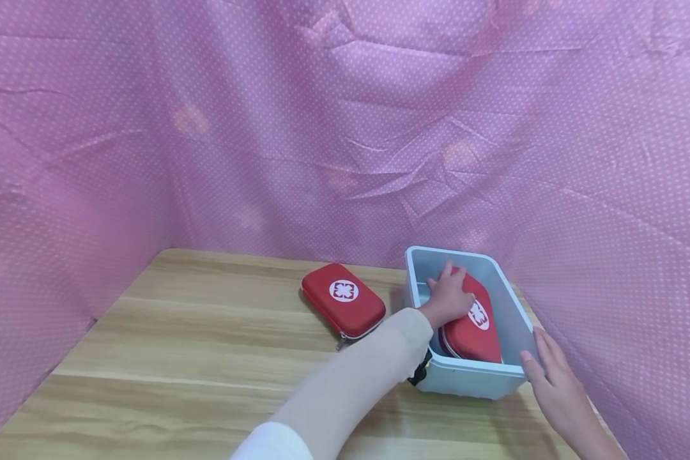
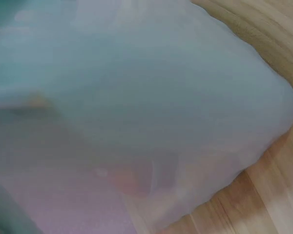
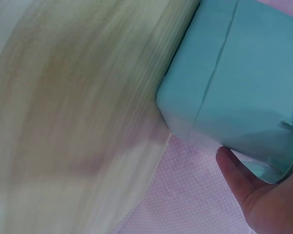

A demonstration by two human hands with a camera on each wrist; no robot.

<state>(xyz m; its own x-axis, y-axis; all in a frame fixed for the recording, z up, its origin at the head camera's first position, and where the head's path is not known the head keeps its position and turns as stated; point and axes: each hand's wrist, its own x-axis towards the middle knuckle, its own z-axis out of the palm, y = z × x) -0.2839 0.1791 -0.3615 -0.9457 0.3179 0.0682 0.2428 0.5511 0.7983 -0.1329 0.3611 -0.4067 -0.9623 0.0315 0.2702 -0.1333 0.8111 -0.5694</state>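
Note:
My left hand (image 1: 451, 299) reaches into a light blue plastic box (image 1: 476, 378), its spread fingers touching the upper left part of a red zippered case (image 1: 476, 338). That case has a white round emblem and lies tilted inside the box, partly covered by the hand. At the near right corner, my right hand (image 1: 559, 386) grips the box rim between thumb and fingers. In the right wrist view, this hand (image 3: 271, 202) curls over the rim beside the box's outer wall (image 3: 244, 87). Pale sleeve cloth (image 2: 176, 97) hides the left hand in the left wrist view.
A second red zippered case (image 1: 345, 300) with the same emblem lies on the wooden table (image 1: 195, 358), left of the box. A black latch (image 1: 420, 370) sits on the box's left side. Pink dotted cloth (image 1: 299, 128) hangs around the back and sides.

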